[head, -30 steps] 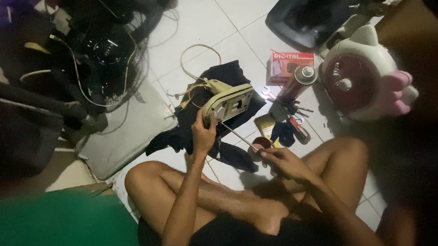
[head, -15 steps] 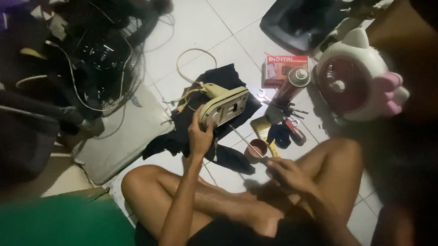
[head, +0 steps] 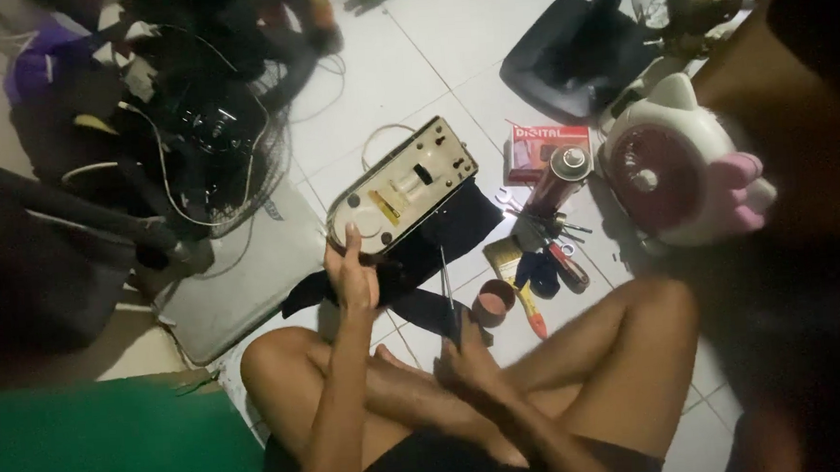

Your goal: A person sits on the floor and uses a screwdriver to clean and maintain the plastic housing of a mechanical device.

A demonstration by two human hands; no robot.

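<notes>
I sit cross-legged on a white tiled floor. A cream-coloured appliance housing [head: 403, 184] lies with its inner side up on a black cloth [head: 439, 240]. My left hand [head: 353, 276] grips its near rounded end. My right hand [head: 467, 356] rests by my shin, closed on a thin screwdriver [head: 446, 287] whose shaft points up toward the housing without touching it.
To the right stand a pink-and-white cat-shaped fan [head: 685, 169], a red box [head: 545, 148], a spray can [head: 556, 176], a small brown cup [head: 493, 304] and loose tools [head: 546, 268]. A black fan base [head: 573, 56] lies behind. A wire fan grille with cables [head: 204, 132] and a grey pad [head: 240, 274] lie to the left.
The housing now lies flatter and longer across the cloth, inner side up. My right hand has drawn back toward my legs with the screwdriver. My left hand stays on the near end.
</notes>
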